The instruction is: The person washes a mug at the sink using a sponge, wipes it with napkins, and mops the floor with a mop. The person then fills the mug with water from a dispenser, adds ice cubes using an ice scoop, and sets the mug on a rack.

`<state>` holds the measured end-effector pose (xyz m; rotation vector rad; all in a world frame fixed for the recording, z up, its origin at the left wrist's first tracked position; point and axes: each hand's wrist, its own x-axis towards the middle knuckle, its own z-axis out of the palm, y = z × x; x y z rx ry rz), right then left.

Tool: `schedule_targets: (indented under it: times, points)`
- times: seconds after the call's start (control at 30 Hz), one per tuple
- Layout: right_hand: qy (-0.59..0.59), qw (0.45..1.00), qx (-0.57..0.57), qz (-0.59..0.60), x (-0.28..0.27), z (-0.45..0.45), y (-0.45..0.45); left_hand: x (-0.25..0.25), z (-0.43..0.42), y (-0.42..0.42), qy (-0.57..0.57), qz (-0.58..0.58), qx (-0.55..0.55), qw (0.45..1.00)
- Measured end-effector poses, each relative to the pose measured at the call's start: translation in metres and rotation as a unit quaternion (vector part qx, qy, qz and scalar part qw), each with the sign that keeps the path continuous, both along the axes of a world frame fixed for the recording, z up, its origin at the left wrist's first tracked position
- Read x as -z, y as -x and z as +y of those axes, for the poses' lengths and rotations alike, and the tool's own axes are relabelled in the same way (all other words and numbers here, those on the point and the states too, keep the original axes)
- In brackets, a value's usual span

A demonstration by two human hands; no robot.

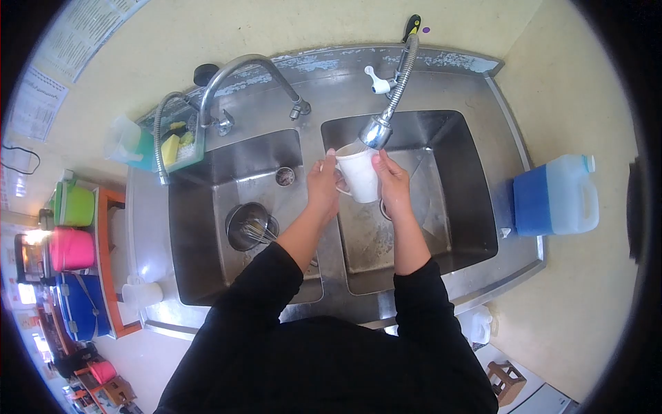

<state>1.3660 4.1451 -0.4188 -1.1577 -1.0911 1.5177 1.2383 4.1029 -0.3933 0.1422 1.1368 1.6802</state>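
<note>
White cup: [359, 178] over the left part of the right basin [469, 228], its rim toward the far side, held between both hands.
Left hand: [322, 185] fingers closed about the cup's handle side, thumb near the rim.
Right hand: [392, 181] thumb pressed to the cup's right side; its other fingers are partly hidden.
In the way: the spray head [376, 131] hangs right at the cup's rim; the right hand partly hides the drain behind it; the left forearm crosses the near right part of the left basin [193, 241].
Left basin contents: a metal bowl [236, 233] with a whisk [259, 232] in it.
Far left: a tray [198, 150] with a yellow sponge [170, 148], beside a curved tap [256, 58].
Near left: a white pitcher [143, 294] on the counter edge.
Right: a jug of blue liquid [552, 196] beside the right basin.
Count: two hands, two basins, one held cup, one whisk, one blue-filled jug; whether a second bowl sits by the first, I cannot tell.
</note>
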Motion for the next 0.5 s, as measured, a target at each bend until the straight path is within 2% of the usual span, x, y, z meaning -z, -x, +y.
schedule_targets:
  times: [0.1,0.23,0.33,0.4,0.43,0.5]
  points:
    - [0.029,1.0,-0.002,-0.008,0.002,0.003,-0.004,0.013,-0.004,0.001,-0.022,-0.039,0.041,0.998]
    - [-0.005,0.999,0.012,-0.032,0.006,0.006,-0.005,0.017,-0.009,-0.005,-0.018,0.086,0.06,0.994]
    - [-0.083,0.996,0.024,-0.001,0.026,0.008,0.002,0.013,-0.008,-0.003,-0.027,0.171,0.074,0.982]
    - [-0.099,0.994,0.03,-0.034,-0.008,-0.006,0.012,0.018,-0.007,-0.001,-0.034,0.23,0.1,0.967]
    - [-0.107,0.992,0.034,-0.05,-0.021,-0.012,0.015,0.016,-0.007,-0.003,-0.052,0.206,0.088,0.973]
    - [-0.093,0.996,0.016,0.005,-0.017,-0.012,0.014,0.01,-0.005,-0.007,-0.088,0.158,0.06,0.982]
